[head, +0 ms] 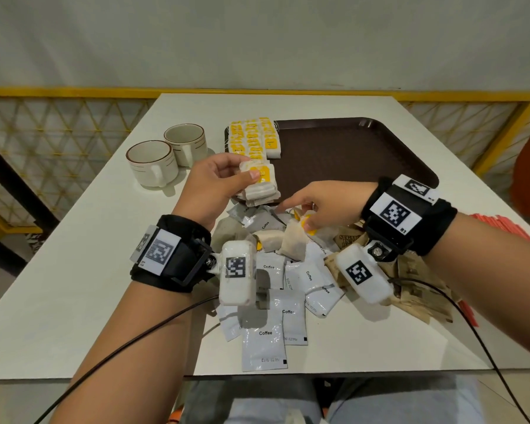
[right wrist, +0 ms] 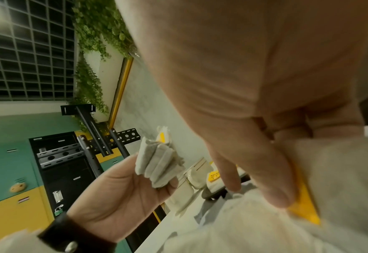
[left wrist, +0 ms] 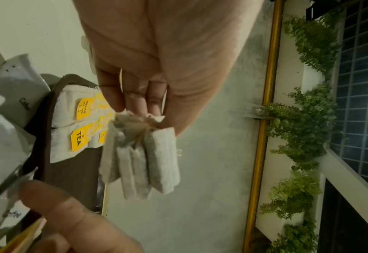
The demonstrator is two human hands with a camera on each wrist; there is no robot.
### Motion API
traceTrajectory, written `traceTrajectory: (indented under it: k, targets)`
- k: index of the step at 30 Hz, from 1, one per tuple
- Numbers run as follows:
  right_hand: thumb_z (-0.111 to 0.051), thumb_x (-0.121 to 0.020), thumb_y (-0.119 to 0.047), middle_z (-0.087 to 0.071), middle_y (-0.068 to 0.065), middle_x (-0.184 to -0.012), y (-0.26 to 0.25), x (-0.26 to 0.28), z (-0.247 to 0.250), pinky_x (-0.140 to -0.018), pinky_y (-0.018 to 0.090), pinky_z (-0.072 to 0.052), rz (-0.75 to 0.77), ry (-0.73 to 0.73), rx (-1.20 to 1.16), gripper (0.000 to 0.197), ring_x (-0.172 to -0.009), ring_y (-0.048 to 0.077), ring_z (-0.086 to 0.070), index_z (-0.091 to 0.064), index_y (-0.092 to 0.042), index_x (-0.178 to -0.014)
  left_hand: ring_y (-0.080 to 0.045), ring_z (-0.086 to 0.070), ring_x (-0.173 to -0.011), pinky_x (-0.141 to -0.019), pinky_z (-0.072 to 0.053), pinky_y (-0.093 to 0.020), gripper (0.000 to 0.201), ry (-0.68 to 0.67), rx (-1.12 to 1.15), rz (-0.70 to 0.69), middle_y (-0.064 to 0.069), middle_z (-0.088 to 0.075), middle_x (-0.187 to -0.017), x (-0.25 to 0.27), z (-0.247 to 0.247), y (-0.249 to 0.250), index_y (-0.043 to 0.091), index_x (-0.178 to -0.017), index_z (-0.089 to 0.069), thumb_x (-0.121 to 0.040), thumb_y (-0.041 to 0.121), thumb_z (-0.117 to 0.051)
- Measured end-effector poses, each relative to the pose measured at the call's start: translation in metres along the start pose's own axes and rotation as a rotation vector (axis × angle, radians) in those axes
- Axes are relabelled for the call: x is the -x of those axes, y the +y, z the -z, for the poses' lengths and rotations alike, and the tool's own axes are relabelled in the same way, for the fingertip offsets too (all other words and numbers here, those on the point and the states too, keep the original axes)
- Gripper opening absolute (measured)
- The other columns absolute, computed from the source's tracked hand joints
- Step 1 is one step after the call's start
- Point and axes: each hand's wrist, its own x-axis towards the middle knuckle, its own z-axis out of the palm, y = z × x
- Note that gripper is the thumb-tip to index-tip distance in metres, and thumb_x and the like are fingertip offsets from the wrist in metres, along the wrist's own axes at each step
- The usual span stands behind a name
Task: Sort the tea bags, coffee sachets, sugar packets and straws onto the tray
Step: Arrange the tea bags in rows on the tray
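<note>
Paper tea bags (head: 262,186) gripped by left hand (head: 210,186); right hand (head: 325,206) pinches tag (head: 310,226) beside tray (head: 364,154) edge.

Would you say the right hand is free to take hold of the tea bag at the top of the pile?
Probably yes. The right hand is already on that tea bag, fingers at its yellow tag, with nothing lying over it. The left hand holds its own stack of tea bags off to one side.

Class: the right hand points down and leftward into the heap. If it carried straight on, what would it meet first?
Probably the paper tea bag with a yellow tag that the right hand already pinches; just beyond lie the grey coffee sachets. Depth is uncertain.
</note>
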Motion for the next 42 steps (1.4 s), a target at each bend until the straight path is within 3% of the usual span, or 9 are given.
traceTrajectory:
  k: [7, 14, 17, 21, 25, 30, 33, 38, 42]
  targets:
    - [-0.069, -0.083, -0.014, -0.047, -0.012, -0.078, 0.007, 0.001, 0.002, -0.055, 0.013, -0.033, -0.056, 0.13, -0.056, 0.023, -0.067, 0.004, -0.045, -0.066, -0.02, -0.105, -0.015, -0.066, -0.078, -0.073, -0.054, -0.022, 0.018, 0.003, -0.018, 0.0, -0.009, -0.069, -0.089, 0.001, 0.0, 0.001, 0.011, -0.093, -0.066, -0.08, 0.0, -0.07]
    - [-0.066, -0.086, -0.015, -0.059, -0.006, -0.117, 0.007, 0.004, 0.001, -0.088, 0.023, -0.044, -0.081, 0.074, -0.03, 0.046, -0.104, 0.009, -0.055, -0.057, -0.024, -0.129, -0.014, -0.067, -0.079, -0.072, -0.054, -0.022, 0.019, 0.002, -0.02, 0.01, -0.01, -0.07, -0.091, 0.001, -0.001, 0.001, 0.01, -0.095, -0.066, -0.079, 0.0, -0.071]
    - [-0.066, -0.086, -0.014, -0.062, -0.002, -0.121, 0.009, 0.005, 0.004, -0.09, 0.022, -0.045, -0.102, 0.115, -0.049, 0.041, -0.108, 0.011, -0.057, -0.061, -0.017, -0.126, -0.012, -0.067, -0.078, -0.07, -0.054, -0.02, 0.018, 0.006, -0.017, 0.007, -0.008, -0.07, -0.09, 0.002, -0.002, 0.002, 0.01, -0.094, -0.065, -0.08, -0.001, -0.07]
    - [-0.059, -0.089, -0.009, -0.055, -0.006, -0.112, 0.009, 0.01, 0.009, -0.088, 0.025, -0.044, -0.097, 0.02, -0.055, 0.051, -0.102, 0.008, -0.052, -0.053, -0.035, -0.133, -0.01, -0.067, -0.076, -0.068, -0.053, -0.018, 0.019, 0.003, -0.021, 0.002, -0.009, -0.069, -0.09, 0.002, -0.003, 0.002, 0.009, -0.095, -0.065, -0.08, -0.001, -0.069]
    - [-0.059, -0.09, -0.009, -0.055, -0.004, -0.13, 0.011, 0.009, 0.003, -0.1, 0.033, -0.045, -0.134, -0.01, -0.025, 0.044, -0.117, 0.009, -0.052, -0.061, -0.038, -0.122, -0.011, -0.067, -0.076, -0.069, -0.054, -0.019, 0.018, 0.002, -0.023, 0.003, -0.008, -0.069, -0.089, 0.002, -0.003, 0.002, 0.01, -0.094, -0.066, -0.08, 0.0, -0.07]
    - [-0.059, -0.092, -0.01, -0.056, -0.002, -0.132, 0.01, 0.01, -0.006, -0.084, 0.021, -0.039, -0.167, 0.059, -0.012, 0.035, -0.107, 0.01, -0.052, -0.064, -0.024, -0.123, -0.01, -0.067, -0.076, -0.07, -0.054, -0.02, 0.017, -0.001, -0.035, 0.001, -0.008, -0.07, -0.089, 0.002, -0.002, 0.001, 0.011, -0.094, -0.066, -0.08, 0.001, -0.07]
    - [-0.056, -0.094, -0.011, -0.053, 0.0, -0.136, 0.012, 0.01, -0.009, -0.087, 0.02, -0.038, -0.184, 0.077, -0.001, 0.036, -0.119, 0.017, -0.052, -0.06, -0.02, -0.128, -0.009, -0.067, -0.075, -0.066, -0.052, -0.018, 0.019, -0.002, -0.052, 0.004, -0.008, -0.07, -0.09, 0.002, -0.003, 0.001, 0.008, -0.099, -0.066, -0.08, 0.003, -0.07]
    - [-0.061, -0.092, -0.015, -0.052, -0.002, -0.139, 0.016, 0.018, -0.007, -0.093, 0.022, -0.041, -0.186, 0.104, -0.084, 0.036, -0.118, 0.014, -0.052, -0.062, -0.024, -0.126, -0.009, -0.067, -0.077, -0.066, -0.051, -0.017, 0.024, 0.008, -0.065, 0.007, -0.01, -0.07, -0.094, 0.002, -0.002, 0.0, 0.004, -0.104, -0.065, -0.08, 0.004, -0.07]
    - [-0.067, -0.087, -0.015, -0.065, -0.013, -0.119, 0.024, 0.038, 0.009, -0.092, 0.021, -0.044, -0.113, 0.227, -0.339, 0.028, -0.102, 0.001, -0.059, -0.071, -0.033, -0.108, -0.015, -0.066, -0.08, -0.069, -0.052, -0.021, 0.024, 0.007, -0.064, 0.007, -0.014, -0.07, -0.096, 0.0, -0.001, -0.001, 0.004, -0.104, -0.065, -0.08, 0.004, -0.071]
